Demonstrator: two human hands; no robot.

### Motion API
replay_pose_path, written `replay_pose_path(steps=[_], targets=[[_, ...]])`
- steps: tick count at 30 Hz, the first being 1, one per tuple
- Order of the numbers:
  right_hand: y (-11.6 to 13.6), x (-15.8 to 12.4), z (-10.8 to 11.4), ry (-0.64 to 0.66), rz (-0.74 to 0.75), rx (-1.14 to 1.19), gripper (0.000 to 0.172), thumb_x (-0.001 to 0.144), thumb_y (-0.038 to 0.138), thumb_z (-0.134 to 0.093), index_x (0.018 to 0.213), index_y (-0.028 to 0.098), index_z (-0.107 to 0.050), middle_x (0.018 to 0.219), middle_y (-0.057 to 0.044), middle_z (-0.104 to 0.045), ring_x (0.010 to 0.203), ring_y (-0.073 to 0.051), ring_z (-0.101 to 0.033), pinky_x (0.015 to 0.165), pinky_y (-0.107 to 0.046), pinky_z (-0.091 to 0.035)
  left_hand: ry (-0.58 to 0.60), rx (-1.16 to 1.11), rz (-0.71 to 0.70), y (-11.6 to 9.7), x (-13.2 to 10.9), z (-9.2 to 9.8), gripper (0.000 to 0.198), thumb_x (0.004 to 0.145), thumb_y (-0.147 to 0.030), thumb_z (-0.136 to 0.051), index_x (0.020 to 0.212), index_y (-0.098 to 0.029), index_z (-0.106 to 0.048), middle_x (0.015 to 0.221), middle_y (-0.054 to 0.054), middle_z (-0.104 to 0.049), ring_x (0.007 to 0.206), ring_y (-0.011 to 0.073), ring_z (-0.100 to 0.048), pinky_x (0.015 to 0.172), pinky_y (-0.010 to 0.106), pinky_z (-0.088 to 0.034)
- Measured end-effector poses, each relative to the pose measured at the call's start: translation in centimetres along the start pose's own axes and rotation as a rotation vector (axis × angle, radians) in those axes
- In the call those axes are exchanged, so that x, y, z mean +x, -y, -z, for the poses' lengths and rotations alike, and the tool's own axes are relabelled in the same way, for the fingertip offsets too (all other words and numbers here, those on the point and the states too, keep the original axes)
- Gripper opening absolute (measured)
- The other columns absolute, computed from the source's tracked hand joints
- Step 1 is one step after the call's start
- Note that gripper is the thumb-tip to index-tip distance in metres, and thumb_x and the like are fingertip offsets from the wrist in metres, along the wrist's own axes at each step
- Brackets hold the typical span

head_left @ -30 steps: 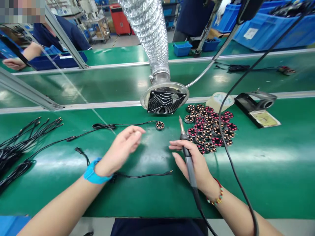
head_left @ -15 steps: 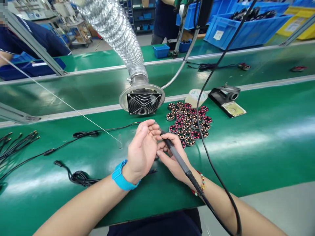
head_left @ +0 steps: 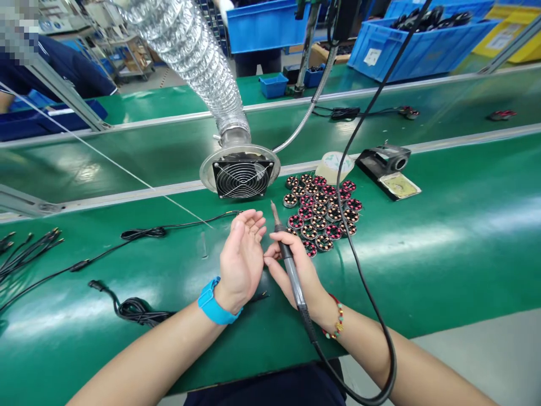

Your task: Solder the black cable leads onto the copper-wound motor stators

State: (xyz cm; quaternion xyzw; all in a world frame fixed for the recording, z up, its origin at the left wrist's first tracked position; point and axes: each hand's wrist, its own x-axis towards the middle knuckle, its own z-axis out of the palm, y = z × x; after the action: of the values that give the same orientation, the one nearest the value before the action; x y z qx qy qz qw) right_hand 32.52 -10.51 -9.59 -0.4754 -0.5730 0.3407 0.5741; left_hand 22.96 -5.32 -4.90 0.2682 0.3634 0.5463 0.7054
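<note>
The right hand (head_left: 298, 268) has its fingers (head_left: 284, 237) wrapped around a soldering iron (head_left: 293, 282), the tip pointing up and away from them; the undersides of those fingers are hidden by the handle and palm. The left hand (head_left: 242, 268), just left of the right fingers, is loosely cupped with fingers parted and bent — whether they touch anything on their far side cannot be told. A thin black cable (head_left: 190, 224) comes in from the left and vanishes behind the left fingers, so its end is out of sight. Nearer than those fingers, a coiled cable (head_left: 137, 309) passes beneath the left forearm; a short end reappears below the gap between the hands. The iron's cord (head_left: 367, 285) crosses in front of the wound rings (head_left: 319, 214) right of the right fingers, covering a few.

The bench (head_left: 460, 242) is glossy green, streaked with reflections. Beyond the left fingers hangs a fan (head_left: 244, 179) on a silver duct (head_left: 207, 67), its top cut off. Farther right of the right fingers sits an iron stand (head_left: 386, 160). Far beyond both hands, one blue bin (head_left: 268, 25) largely hides a person — another, far left, is cut by the edge.
</note>
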Motion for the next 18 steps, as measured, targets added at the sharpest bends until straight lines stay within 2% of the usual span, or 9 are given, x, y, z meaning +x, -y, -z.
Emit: replay_pose_path(steps=[7, 9, 11, 14, 15, 16, 18], targets=[[-0.1, 0.0, 0.3, 0.018, 0.042, -0.074, 0.040, 0.081, 0.009, -0.052, 0.116, 0.026, -0.043, 0.083, 0.002, -0.058, 0.074, -0.012, -0.061, 0.073, -0.027, -0.053, 0.025, 0.001, 0.032, 0.7, -0.3, 0.0, 0.033, 0.082, -0.050, -0.051, 0.095, -0.019, -0.056, 0.104, 0.007, -0.059, 0.103, 0.0167, -0.057, 0.099, 0.032, -0.042], [0.1, 0.1, 0.5, 0.019, 0.041, -0.092, 0.039, 0.080, 0.008, -0.051, 0.114, 0.025, -0.044, 0.081, 0.002, -0.057, 0.073, -0.012, -0.061, 0.072, -0.027, -0.053, 0.040, 0.091, 0.034, 0.5, -0.4, 0.3, 0.034, 0.085, -0.051, -0.048, 0.094, -0.019, -0.055, 0.104, 0.006, -0.058, 0.101, 0.0168, -0.057, 0.096, 0.032, -0.043], [0.4, 0.2, 0.7, -0.018, 0.043, -0.088, 0.036, 0.080, 0.008, -0.050, 0.112, 0.025, -0.045, 0.079, 0.003, -0.055, 0.071, -0.012, -0.060, 0.071, -0.027, -0.052, 0.149, 0.350, 0.037, -0.2, -0.6, 0.8, 0.031, 0.085, -0.048, -0.050, 0.094, -0.019, -0.055, 0.103, 0.006, -0.059, 0.099, 0.0175, -0.057, 0.092, 0.031, -0.044], [0.9, 0.4, 1.2, -0.084, 0.039, -0.022, 0.033, 0.081, 0.011, -0.050, 0.110, 0.025, -0.044, 0.076, 0.004, -0.053, 0.068, -0.011, -0.058, 0.069, -0.026, -0.052, 0.468, 0.962, -0.006, -1.9, -1.1, 1.7, 0.015, 0.084, -0.034, -0.056, 0.087, -0.020, -0.058, 0.089, 0.003, -0.062, 0.085, 0.0171, -0.056, 0.079, 0.028, -0.043], [1.0, 0.4, 1.4, -0.092, 0.034, 0.005, 0.032, 0.082, 0.012, -0.050, 0.110, 0.025, -0.043, 0.075, 0.004, -0.053, 0.067, -0.011, -0.058, 0.067, -0.026, -0.052, 0.543, 1.130, -0.025, -2.6, -1.2, 2.0, 0.011, 0.084, -0.030, -0.055, 0.083, -0.020, -0.058, 0.081, 0.001, -0.062, 0.077, 0.0160, -0.054, 0.074, 0.027, -0.041], [1.1, 0.6, 1.6, -0.099, 0.032, 0.028, 0.031, 0.082, 0.012, -0.050, 0.110, 0.025, -0.042, 0.074, 0.004, -0.052, 0.065, -0.011, -0.057, 0.065, -0.026, -0.051, 0.579, 1.250, -0.037, -3.1, -1.3, 2.4, 0.011, 0.085, -0.028, -0.052, 0.080, -0.020, -0.057, 0.074, 0.000, -0.060, 0.069, 0.0147, -0.051, 0.068, 0.026, -0.039], [1.1, 0.8, 2.1, -0.154, 0.035, 0.042, 0.029, 0.083, 0.014, -0.050, 0.109, 0.025, -0.042, 0.073, 0.005, -0.053, 0.063, -0.011, -0.056, 0.062, -0.025, -0.050, 0.564, 1.364, -0.014, -3.9, -1.3, 3.3, 0.016, 0.087, -0.028, -0.047, 0.075, -0.020, -0.055, 0.062, -0.003, -0.054, 0.058, 0.0127, -0.045, 0.059, 0.025, -0.035]])
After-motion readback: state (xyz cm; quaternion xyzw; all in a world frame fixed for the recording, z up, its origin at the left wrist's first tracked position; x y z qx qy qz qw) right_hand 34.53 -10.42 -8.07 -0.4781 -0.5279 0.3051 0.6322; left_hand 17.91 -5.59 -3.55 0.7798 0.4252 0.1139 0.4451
